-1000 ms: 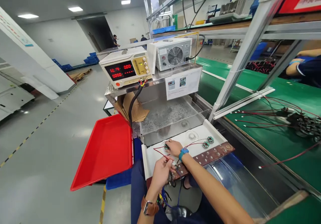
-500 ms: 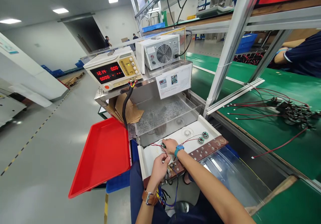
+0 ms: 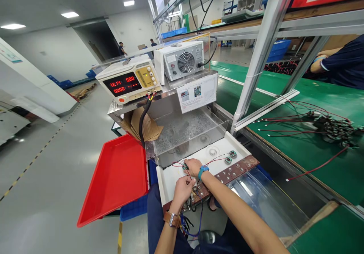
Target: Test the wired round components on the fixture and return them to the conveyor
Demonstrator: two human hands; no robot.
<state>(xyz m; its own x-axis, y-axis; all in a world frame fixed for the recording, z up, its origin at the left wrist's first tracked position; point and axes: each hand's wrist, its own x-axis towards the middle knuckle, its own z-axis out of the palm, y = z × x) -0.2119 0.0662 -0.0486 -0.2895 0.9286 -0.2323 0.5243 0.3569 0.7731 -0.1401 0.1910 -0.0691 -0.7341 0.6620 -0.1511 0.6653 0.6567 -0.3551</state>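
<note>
My right hand (image 3: 193,167), with a blue band at its wrist, is closed on a small round green circuit board (image 3: 185,166) over the white tray (image 3: 167,182). Red wires (image 3: 176,164) trail from that board. Just nearer to me, my left hand (image 3: 183,188) pinches a red wire between thumb and fingertips, close to the brown terminal strip (image 3: 236,169) along the tray's front. The wire's end is hidden by the fingers. Two more round circuit boards (image 3: 228,159) with thin wires lie at the tray's right end.
Behind the tray stands a metal stand with a clear panel, bearing a power supply (image 3: 129,81) lit at 12.14 and a second unit (image 3: 182,60). A red bin (image 3: 119,182) is at left. Wired parts (image 3: 332,127) lie on the green bench at right, where another person's arm shows.
My left hand has moved slightly to the right, toward the terminal strip, with the wire in its fingers. My right hand stays about where it was on the circuit board.
</note>
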